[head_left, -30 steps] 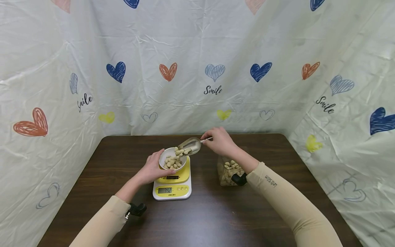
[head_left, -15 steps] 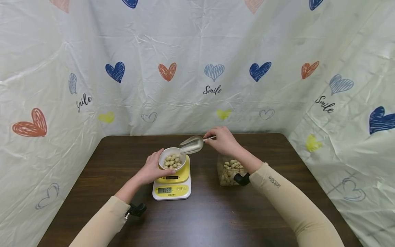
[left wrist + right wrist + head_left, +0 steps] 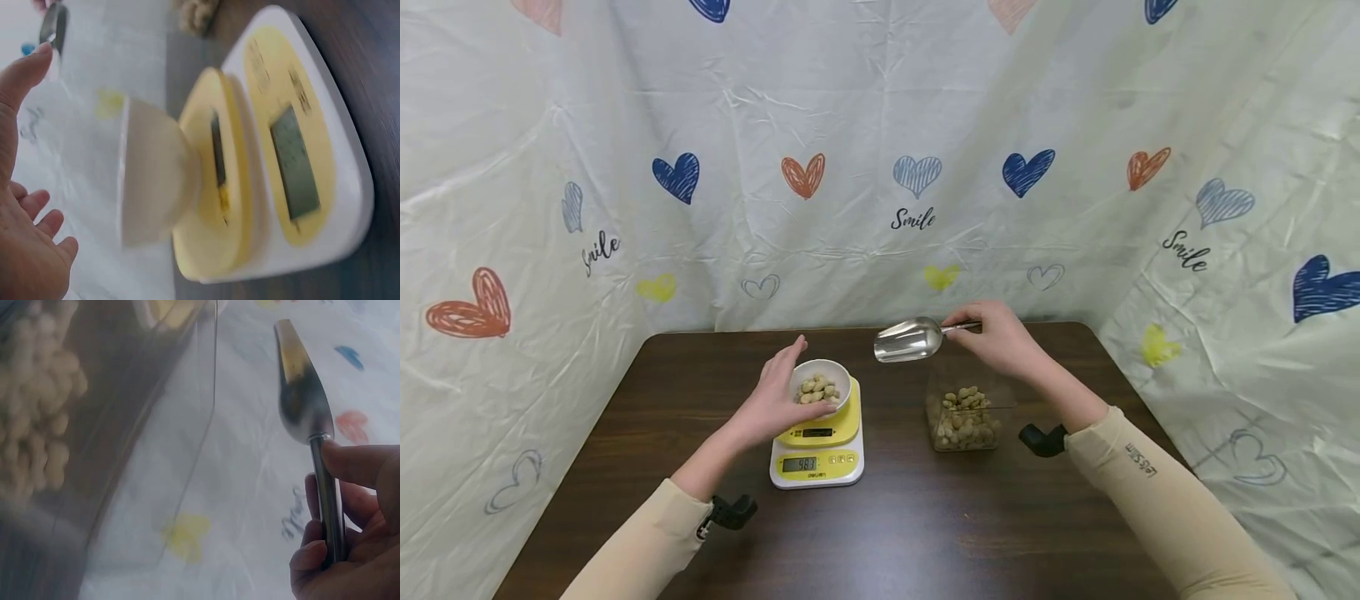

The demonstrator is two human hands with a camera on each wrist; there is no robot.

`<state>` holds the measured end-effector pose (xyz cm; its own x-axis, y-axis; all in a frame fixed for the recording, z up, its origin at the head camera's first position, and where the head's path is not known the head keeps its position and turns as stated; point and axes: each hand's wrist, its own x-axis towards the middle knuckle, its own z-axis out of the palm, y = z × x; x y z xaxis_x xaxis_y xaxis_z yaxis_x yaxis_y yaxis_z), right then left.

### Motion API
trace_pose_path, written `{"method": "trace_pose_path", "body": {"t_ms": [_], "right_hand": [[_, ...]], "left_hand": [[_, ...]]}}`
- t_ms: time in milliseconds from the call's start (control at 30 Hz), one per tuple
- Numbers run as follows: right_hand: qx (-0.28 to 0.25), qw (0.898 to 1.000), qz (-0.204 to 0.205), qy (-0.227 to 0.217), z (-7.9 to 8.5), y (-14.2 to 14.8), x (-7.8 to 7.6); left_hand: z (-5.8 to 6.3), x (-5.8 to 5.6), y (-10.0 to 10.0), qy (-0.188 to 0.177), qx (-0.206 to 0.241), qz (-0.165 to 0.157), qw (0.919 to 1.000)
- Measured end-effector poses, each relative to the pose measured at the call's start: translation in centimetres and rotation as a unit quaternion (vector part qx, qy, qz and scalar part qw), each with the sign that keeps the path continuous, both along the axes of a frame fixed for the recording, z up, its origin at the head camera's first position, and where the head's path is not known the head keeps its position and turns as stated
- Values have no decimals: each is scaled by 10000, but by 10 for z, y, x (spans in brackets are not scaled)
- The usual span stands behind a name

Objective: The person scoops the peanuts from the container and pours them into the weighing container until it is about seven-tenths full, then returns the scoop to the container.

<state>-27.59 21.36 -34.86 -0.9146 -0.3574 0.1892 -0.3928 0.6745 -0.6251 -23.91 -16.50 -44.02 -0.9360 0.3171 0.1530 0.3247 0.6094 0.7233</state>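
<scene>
In the head view a white bowl [image 3: 822, 365] of peanuts [image 3: 817, 390] stands on a yellow and white kitchen scale [image 3: 847, 472] with a lit display. My left hand [image 3: 772, 402] is beside the bowl with fingers and thumb spread. The left wrist view shows a gap between this hand and the bowl [image 3: 156, 172]. My right hand [image 3: 997, 340] holds a metal scoop [image 3: 910, 341] by its handle, raised right of the bowl. No peanuts show in the scoop. Thumb and fingers wrap the handle [image 3: 328, 506] in the right wrist view.
A clear plastic box [image 3: 934, 417] holding more peanuts [image 3: 966, 427] stands on the dark wooden table [image 3: 895, 533], below the right hand. A white sheet [image 3: 850, 92] printed with hearts hangs behind the table and along both sides.
Peanuts slid off the scoop into the bowl. The right hand then drew the scoop right, away from the bowl. My left hand let go of the bowl and spread its fingers.
</scene>
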Motion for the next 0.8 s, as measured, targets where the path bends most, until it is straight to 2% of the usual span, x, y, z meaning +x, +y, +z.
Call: {"method": "trace_pose_path", "body": {"t_ms": [133,300,633,800], "right_hand": [[-28,9998,-152,113,7,21,8],[103,9995,-231,198,13,42,16],[511,9965,-128,656,17,72,21],[1110,9900,-23,870,21,80,25]], "left_hand": [[10,7,16,46,118,-263,9996],[15,12,36,89,219,-616,9978],[21,15,75,161,213,-1063,9940],[17,13,93,56,228,-1345,9906]]}}
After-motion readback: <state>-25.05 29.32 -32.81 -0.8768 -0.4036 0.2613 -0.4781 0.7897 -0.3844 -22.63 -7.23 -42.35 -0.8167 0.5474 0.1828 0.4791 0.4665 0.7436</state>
